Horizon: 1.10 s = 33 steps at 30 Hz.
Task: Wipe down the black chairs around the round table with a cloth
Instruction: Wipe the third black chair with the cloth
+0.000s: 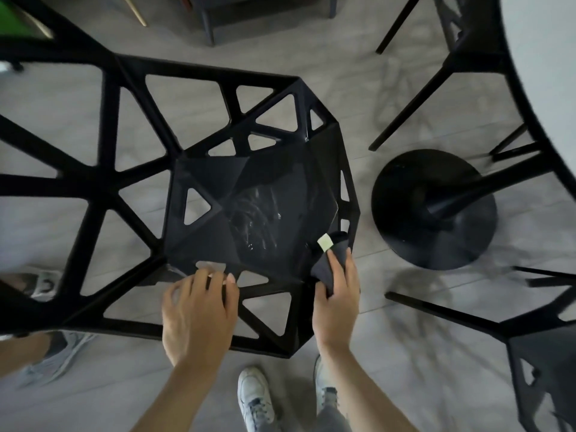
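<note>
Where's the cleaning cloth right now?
The dark cloth is in the right hand, pressed on the near right corner of the black chair seat, beside the round table's black base.

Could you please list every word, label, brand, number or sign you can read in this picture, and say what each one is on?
No text can be read anywhere in this view.
The pale tag on the dark cloth held in the right hand shows no legible print.
The black chair, which the left hand touches, shows only streaks on its seat, no lettering.
The white shoe shows no readable brand.
</note>
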{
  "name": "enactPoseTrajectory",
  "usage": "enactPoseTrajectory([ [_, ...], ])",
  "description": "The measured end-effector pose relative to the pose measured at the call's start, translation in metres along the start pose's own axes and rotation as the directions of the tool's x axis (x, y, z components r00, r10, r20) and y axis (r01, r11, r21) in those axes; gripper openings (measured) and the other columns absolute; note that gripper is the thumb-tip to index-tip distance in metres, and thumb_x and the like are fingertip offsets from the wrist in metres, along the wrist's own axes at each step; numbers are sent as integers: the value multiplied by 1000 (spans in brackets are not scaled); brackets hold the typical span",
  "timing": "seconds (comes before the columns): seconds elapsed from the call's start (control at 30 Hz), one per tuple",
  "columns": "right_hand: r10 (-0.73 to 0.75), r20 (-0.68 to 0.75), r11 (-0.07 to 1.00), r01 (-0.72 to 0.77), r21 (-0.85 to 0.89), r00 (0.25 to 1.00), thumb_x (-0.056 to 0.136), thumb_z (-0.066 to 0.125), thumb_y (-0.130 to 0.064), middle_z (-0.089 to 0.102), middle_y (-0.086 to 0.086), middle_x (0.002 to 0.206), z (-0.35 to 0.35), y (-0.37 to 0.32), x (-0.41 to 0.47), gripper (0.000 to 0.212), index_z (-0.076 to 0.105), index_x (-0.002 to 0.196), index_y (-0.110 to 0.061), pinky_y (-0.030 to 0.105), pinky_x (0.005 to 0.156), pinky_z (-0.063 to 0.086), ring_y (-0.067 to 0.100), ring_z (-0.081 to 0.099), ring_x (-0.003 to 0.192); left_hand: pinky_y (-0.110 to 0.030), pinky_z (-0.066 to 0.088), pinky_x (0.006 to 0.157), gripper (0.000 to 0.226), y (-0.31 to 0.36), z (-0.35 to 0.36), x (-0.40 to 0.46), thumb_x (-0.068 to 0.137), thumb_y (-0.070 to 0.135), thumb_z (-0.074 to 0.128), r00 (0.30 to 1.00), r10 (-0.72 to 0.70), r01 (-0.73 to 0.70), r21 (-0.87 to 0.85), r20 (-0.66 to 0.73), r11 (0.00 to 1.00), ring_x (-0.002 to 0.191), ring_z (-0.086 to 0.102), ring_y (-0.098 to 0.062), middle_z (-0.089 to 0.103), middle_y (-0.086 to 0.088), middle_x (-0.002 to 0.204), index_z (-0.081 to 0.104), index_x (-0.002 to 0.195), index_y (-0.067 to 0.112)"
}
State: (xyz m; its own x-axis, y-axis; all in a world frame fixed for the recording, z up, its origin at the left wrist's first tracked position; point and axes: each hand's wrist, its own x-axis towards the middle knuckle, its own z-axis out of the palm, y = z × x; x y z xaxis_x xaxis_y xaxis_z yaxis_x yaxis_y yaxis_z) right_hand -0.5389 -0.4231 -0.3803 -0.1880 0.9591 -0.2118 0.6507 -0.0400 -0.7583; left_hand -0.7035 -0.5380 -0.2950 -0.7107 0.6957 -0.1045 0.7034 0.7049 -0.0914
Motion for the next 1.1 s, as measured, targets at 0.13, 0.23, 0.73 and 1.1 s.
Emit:
enactPoseTrajectory([
  [0.13, 17, -15, 989, -14, 150, 1000, 97, 49, -10, 47, -20, 143, -2, -23, 76, 57, 47, 150, -32, 40, 116, 41, 6, 45, 136, -43, 45, 85, 45, 1, 1, -1, 107, 38, 31, 999, -2, 0, -46, -41, 999, 76, 59, -21, 64, 2, 87, 67, 89, 19],
  [0.23, 115, -29, 983, -109, 150, 993, 100, 50, -19, 59, -9, 133, -3, -46, 149, 48, 51, 148, -29, 38, 110, 44, 18, 56, 127, -45, 47, 83, 40, -1, 4, -3, 107, 33, 38, 997, 10, -12, -32, -71, 999, 80, 61, -26, 67, -5, 104, 70, 91, 14],
  [0.73, -24, 13, 997, 23, 76, 1000, 98, 46, -22, 53, -10, 145, 2, -34, 138, 53, 46, 150, -32, 49, 115, 42, 12, 49, 137, -49, 49, 85, 41, 2, -2, 0, 103, 38, 41, 1000, 18, -18, -24, 20, 1000, 100, 66, -31, 71, -9, 112, 74, 96, 14],
  [1.1, -144, 116, 989, 147, -13, 983, 102, 51, -27, 45, -3, 155, 26, -68, 240, 55, 40, 156, -28, 48, 116, 42, 19, 47, 139, -46, 48, 81, 36, -3, 8, -3, 104, 33, 45, 997, 67, -67, 3, -47, 998, 95, 68, -30, 74, -9, 102, 73, 96, 11],
])
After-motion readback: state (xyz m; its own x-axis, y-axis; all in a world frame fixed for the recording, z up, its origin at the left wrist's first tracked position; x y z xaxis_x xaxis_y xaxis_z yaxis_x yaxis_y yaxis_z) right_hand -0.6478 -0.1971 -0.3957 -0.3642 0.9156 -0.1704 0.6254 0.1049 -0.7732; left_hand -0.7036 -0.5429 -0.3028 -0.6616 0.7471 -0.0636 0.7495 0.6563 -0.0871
